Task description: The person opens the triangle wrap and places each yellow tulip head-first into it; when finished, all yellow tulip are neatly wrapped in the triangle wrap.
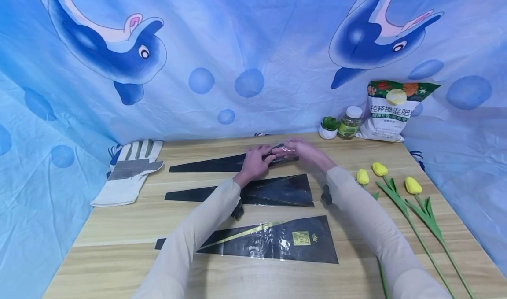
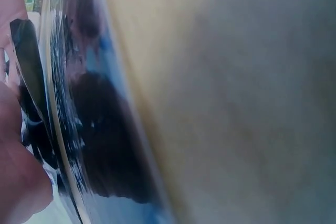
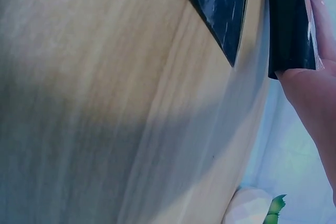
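Three long black tapered flower wrapping sleeves lie one behind another on the table. My hands are at the farthest sleeve (image 1: 214,163), whose wide end is raised and bent. My right hand (image 1: 299,151) grips that end; in the right wrist view its thumb (image 3: 310,98) lies against the dark film (image 3: 289,30). My left hand (image 1: 255,161) holds the sleeve just left of it, thumb and fingers at the film, partly hidden in the left wrist view. Under the forearms lie the middle sleeve (image 1: 277,191) and the nearest sleeve (image 1: 273,241), which has a gold stripe and printed label.
White-and-grey work gloves (image 1: 128,171) lie at the left. Yellow tulips (image 1: 413,186) with long green stems lie at the right. At the back right stand a small potted succulent (image 1: 328,129), a white-capped jar (image 1: 349,123) and a fertilizer bag (image 1: 390,112). A blue dolphin-print curtain (image 1: 253,35) hangs behind.
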A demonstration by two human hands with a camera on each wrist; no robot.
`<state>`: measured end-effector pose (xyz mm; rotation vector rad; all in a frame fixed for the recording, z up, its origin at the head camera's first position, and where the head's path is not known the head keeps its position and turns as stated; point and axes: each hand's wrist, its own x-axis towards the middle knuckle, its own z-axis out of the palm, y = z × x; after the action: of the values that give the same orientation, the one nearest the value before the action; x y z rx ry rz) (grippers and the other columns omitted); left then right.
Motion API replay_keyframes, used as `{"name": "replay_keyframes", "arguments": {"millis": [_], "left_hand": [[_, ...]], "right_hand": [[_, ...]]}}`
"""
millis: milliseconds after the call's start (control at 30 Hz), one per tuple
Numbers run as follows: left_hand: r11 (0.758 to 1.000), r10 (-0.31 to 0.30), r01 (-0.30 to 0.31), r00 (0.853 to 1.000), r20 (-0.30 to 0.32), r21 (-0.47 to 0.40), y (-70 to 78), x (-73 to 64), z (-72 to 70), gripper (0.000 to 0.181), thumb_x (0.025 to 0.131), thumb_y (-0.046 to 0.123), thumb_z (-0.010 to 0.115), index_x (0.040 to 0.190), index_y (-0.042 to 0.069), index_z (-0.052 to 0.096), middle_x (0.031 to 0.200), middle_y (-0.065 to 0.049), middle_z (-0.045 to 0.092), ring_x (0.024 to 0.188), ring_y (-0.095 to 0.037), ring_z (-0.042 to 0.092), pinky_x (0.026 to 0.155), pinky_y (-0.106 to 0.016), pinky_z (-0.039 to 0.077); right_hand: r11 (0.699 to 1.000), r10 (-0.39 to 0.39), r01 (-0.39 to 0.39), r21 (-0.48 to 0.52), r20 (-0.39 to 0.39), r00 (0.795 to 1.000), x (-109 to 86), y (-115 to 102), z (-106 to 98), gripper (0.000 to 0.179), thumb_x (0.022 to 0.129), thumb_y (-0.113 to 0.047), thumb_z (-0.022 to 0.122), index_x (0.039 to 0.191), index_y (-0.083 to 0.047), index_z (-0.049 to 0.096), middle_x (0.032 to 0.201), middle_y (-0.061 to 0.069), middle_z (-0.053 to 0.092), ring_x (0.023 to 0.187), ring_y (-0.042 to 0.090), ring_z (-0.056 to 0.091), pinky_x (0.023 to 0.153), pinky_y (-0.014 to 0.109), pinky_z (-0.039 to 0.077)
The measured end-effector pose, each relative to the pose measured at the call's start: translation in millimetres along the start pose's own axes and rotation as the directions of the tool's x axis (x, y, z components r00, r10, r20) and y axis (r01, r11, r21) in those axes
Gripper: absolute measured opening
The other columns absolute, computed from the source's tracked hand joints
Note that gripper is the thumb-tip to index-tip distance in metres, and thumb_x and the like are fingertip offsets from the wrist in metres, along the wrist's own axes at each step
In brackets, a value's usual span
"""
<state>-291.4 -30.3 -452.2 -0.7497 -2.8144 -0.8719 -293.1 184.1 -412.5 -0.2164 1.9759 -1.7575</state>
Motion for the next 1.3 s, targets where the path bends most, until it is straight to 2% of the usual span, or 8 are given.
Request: {"name": "replay_keyframes", "arguments": {"millis": [100, 300, 433, 567, 833, 1067, 1200, 1300], "left_hand": [[1.000, 0.012, -0.013, 1.000, -0.016, -0.019, -0.5, 0.3, 2.5, 0.041, 0.102, 0.028, 0.059, 0.137, 0.006, 0.061, 0.140, -0.014, 0.058, 0.135, -0.035, 0.045, 0.115, -0.063, 0.018], [0.998, -0.008, 0.008, 1.000, -0.012, -0.062, -0.6, -1.3, 4.5, 0.038, 0.102, 0.026, 0.060, 0.135, 0.008, 0.063, 0.140, -0.013, 0.058, 0.136, -0.036, 0.045, 0.116, -0.060, 0.018], [0.996, -0.019, 0.018, 1.000, -0.012, -0.082, -0.4, -1.8, 3.6, 0.038, 0.102, 0.024, 0.060, 0.135, 0.006, 0.063, 0.141, -0.013, 0.057, 0.137, -0.037, 0.043, 0.116, -0.060, 0.016], [0.995, -0.025, 0.024, 1.000, -0.007, -0.096, -1.5, -1.6, 2.8, 0.039, 0.102, 0.025, 0.060, 0.135, 0.004, 0.063, 0.142, -0.013, 0.056, 0.138, -0.037, 0.042, 0.117, -0.060, 0.015], [0.996, -0.028, 0.028, 1.000, 0.011, -0.084, -4.2, 2.2, -2.0, 0.041, 0.103, 0.027, 0.058, 0.138, 0.006, 0.060, 0.144, -0.013, 0.054, 0.139, -0.037, 0.040, 0.118, -0.058, 0.013], [0.997, -0.014, 0.015, 1.000, 0.014, -0.078, -4.7, 5.9, -2.5, 0.041, 0.104, 0.028, 0.055, 0.138, 0.007, 0.060, 0.144, -0.013, 0.054, 0.139, -0.037, 0.040, 0.117, -0.059, 0.015], [0.997, -0.010, 0.011, 1.000, 0.022, -0.076, -3.3, 5.6, -2.2, 0.041, 0.104, 0.027, 0.055, 0.139, 0.006, 0.060, 0.144, -0.013, 0.054, 0.139, -0.038, 0.040, 0.117, -0.059, 0.015], [0.997, -0.018, 0.020, 1.000, 0.019, -0.079, -2.9, 4.4, -0.8, 0.040, 0.104, 0.026, 0.056, 0.138, 0.005, 0.060, 0.144, -0.013, 0.054, 0.139, -0.038, 0.039, 0.117, -0.060, 0.015]], "right_hand": [[0.999, -0.042, 0.041, 0.028, 0.029, 0.999, -0.7, 1, 0, 0.038, 0.109, -0.021, 0.037, 0.133, 0.006, 0.047, 0.132, 0.016, 0.063, 0.122, 0.033, 0.058, 0.113, 0.055, 0.029], [0.994, -0.103, 0.102, -0.048, -0.038, 0.994, -15.8, -4, -13, 0.048, 0.108, -0.021, 0.040, 0.141, 0.014, 0.032, 0.135, 0.027, 0.055, 0.129, 0.041, 0.051, 0.114, 0.051, 0.031], [0.986, -0.145, 0.134, -0.099, -0.115, 0.983, -39.9, -11, -27, 0.052, 0.107, -0.021, 0.045, 0.142, 0.015, 0.032, 0.137, 0.033, 0.051, 0.129, 0.049, 0.047, 0.110, 0.056, 0.034], [0.976, -0.165, 0.133, -0.173, -0.185, 0.969, -76.0, -16, -41, 0.051, 0.106, -0.024, 0.049, 0.138, 0.014, 0.037, 0.136, 0.034, 0.051, 0.125, 0.049, 0.051, 0.107, 0.057, 0.038], [0.939, -0.084, -0.018, -0.343, -0.282, 0.956, -170.6, -16, -59, 0.042, 0.106, -0.022, 0.050, 0.129, 0.013, 0.043, 0.120, 0.028, 0.063, 0.104, 0.034, 0.066, 0.084, 0.044, 0.057], [0.900, 0.014, -0.191, -0.392, -0.411, 0.911, -246.1, 13, -53, 0.036, 0.104, -0.018, 0.054, 0.119, 0.014, 0.048, 0.099, 0.020, 0.068, 0.086, 0.025, 0.067, 0.068, 0.042, 0.060], [0.873, 0.091, -0.289, -0.394, -0.451, 0.888, -275.2, 39, -39, 0.037, 0.101, -0.022, 0.061, 0.112, 0.012, 0.053, 0.090, 0.014, 0.067, 0.080, 0.023, 0.066, 0.063, 0.037, 0.060], [0.857, 0.134, -0.340, -0.387, -0.470, 0.872, -280.7, 55, -30, 0.041, 0.097, -0.027, 0.067, 0.107, 0.011, 0.055, 0.082, 0.010, 0.067, 0.073, 0.022, 0.066, 0.060, 0.036, 0.059]]}}
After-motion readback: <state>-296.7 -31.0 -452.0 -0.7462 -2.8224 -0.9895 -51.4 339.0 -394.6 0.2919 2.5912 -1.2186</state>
